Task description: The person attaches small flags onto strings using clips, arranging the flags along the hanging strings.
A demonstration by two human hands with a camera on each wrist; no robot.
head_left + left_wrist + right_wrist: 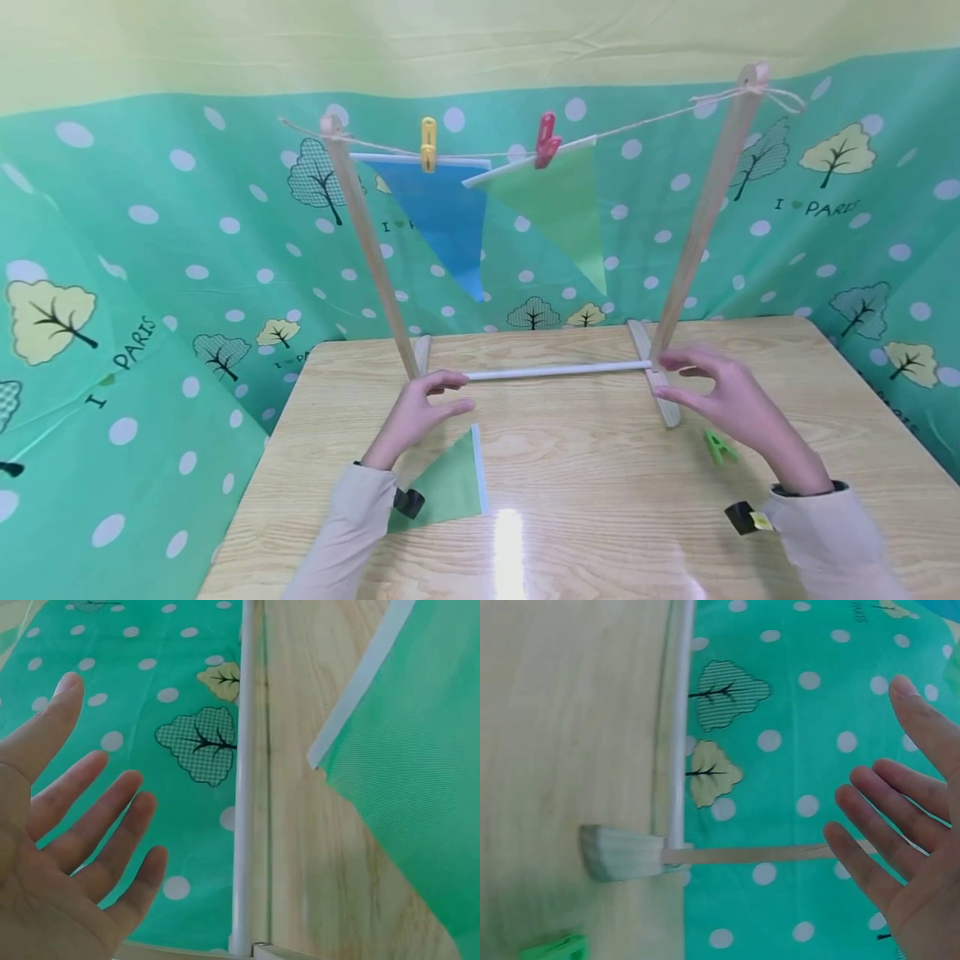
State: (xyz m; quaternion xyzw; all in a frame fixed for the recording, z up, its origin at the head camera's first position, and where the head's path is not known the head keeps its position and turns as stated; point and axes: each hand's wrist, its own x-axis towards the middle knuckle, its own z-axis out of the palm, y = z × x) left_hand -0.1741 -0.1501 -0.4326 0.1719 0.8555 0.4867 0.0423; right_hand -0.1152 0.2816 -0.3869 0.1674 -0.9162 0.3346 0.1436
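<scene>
My left hand (426, 411) is held near the foot of the left wooden post (369, 233), holding nothing, its fingers spread in the left wrist view. By the foot of the right post (705, 208), my right hand (723, 392) also holds nothing, fingers apart. A white crossbar (555, 371) runs between the two posts. Below my left hand lies a green triangular flag (450, 483) with a white edge, partly hidden by the wrist. A green clothespin (718, 447) rests beside my right hand. Overhead, a string (637, 123) carries a blue flag (446, 204) and a green flag (562, 200).
A yellow clothespin (428, 146) clips the blue flag and a red clothespin (547, 142) the hanging green one. The right post stands on a wooden foot (663, 408). Behind the wooden table (570, 467) hangs a dotted green cloth (187, 225).
</scene>
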